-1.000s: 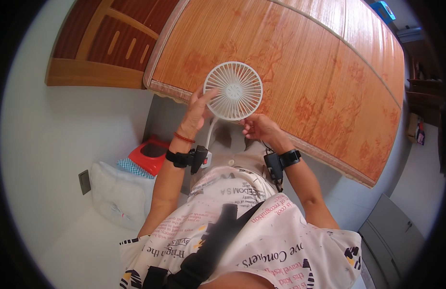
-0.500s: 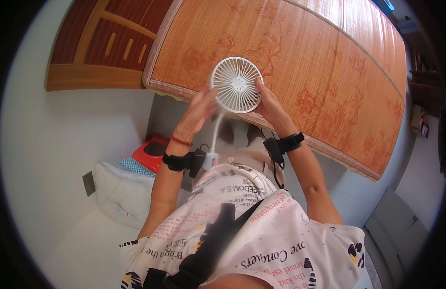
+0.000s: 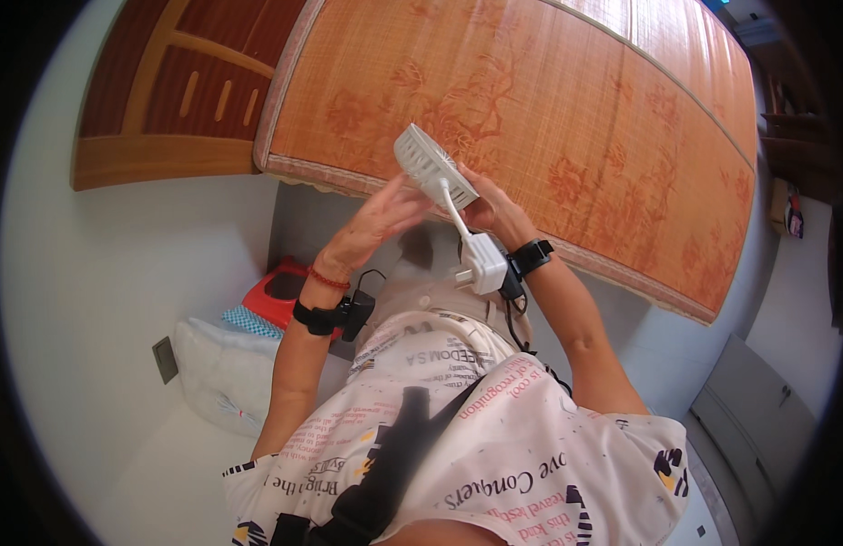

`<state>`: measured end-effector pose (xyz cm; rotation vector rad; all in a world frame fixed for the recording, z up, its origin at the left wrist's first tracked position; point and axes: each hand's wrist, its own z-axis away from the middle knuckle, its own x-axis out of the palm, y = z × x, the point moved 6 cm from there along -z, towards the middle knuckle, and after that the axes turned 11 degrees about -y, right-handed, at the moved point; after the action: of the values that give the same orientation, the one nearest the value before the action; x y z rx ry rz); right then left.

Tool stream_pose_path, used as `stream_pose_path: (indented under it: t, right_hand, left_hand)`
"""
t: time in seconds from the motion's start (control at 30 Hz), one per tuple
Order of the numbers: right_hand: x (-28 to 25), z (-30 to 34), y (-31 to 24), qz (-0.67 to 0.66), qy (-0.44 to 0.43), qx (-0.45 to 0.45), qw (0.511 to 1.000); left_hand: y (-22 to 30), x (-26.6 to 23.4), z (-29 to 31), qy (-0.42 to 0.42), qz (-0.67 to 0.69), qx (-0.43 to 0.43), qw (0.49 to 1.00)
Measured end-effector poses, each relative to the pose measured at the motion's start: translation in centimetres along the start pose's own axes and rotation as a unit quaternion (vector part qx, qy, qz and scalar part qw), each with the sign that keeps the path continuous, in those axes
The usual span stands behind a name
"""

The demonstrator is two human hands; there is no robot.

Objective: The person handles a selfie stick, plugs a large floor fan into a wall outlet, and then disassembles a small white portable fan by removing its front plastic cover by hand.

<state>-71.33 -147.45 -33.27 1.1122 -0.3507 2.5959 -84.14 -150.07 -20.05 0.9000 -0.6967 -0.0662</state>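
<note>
A small white fan (image 3: 423,166) with a slatted round head is tilted nearly edge-on over the front edge of the bed mat. My right hand (image 3: 496,211) grips the lower right rim of its head. From the head a short white neck (image 3: 455,207) runs down to a white plug block (image 3: 484,264) with metal prongs, which hangs before my right wrist. Beside the fan's left side, my left hand (image 3: 383,221) has its fingers stretched out; whether the fingertips touch the housing I cannot tell.
An orange patterned bed mat (image 3: 549,136) spreads beyond my hands, with a wooden cabinet (image 3: 189,100) at its left. Below, on the left, are a red plastic item (image 3: 274,296) and a clear plastic bag (image 3: 223,369). Grey drawers (image 3: 754,409) stand at right.
The fan head has turned from facing up to nearly edge-on. Its plug has swung from near my left wrist to near my right. My left hand has come off the rim.
</note>
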Motion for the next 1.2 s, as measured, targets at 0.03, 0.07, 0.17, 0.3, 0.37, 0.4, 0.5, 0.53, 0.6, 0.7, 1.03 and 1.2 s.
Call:
stream_pose_path:
  t: [0.03,0.07,0.17,0.3,0.37,0.4,0.5,0.53,0.6,0.7,1.03,1.2]
  right_hand:
    - [0.7,0.4,0.0,-0.025,-0.019,-0.011,0.999]
    - [1.0,1.4,0.3,-0.026,-0.018,-0.012,0.999]
    - [3.2,4.7,-0.3,0.08,-0.054,-0.101,0.99]
    - [-0.8,1.2,1.0,0.009,-0.206,-0.044,0.978]
    - [-1.3,0.7,1.3,0.005,-0.242,-0.02,0.97]
    - [-1.4,0.7,1.3,0.008,-0.247,-0.017,0.969]
    - [-1.3,0.5,1.6,0.002,-0.272,-0.016,0.962]
    - [-0.2,1.1,1.6,-0.001,-0.278,-0.017,0.96]
    - [1.1,2.0,0.7,0.038,-0.151,-0.094,0.983]
    - [2.0,1.8,-0.3,0.008,-0.036,-0.088,0.995]
    - [3.5,3.8,-3.9,0.211,0.008,-0.284,0.935]
    - [3.4,3.8,-4.1,0.251,0.026,-0.358,0.899]
  left_hand:
    - [0.2,0.2,0.0,-0.001,0.0,0.0,1.0]
    - [0.4,0.4,0.1,-0.001,0.005,0.005,1.0]
    - [0.3,0.2,0.4,-0.006,0.01,0.023,1.0]
    - [0.7,0.9,0.1,-0.012,0.002,0.029,1.0]
    - [1.1,1.3,0.0,-0.011,0.001,0.02,1.0]
    - [1.2,1.5,0.0,-0.009,0.0,0.011,1.0]
    - [1.5,1.8,0.2,-0.009,-0.01,0.009,1.0]
    - [1.4,1.7,0.2,-0.008,-0.009,0.01,1.0]
    - [1.1,1.5,0.2,-0.006,-0.025,0.012,1.0]
    - [-0.3,0.3,0.4,-0.052,0.02,0.077,0.996]
    - [-1.6,0.0,4.3,-0.063,-0.016,-0.017,0.998]
    - [-2.2,-0.2,4.4,-0.057,-0.023,-0.009,0.998]
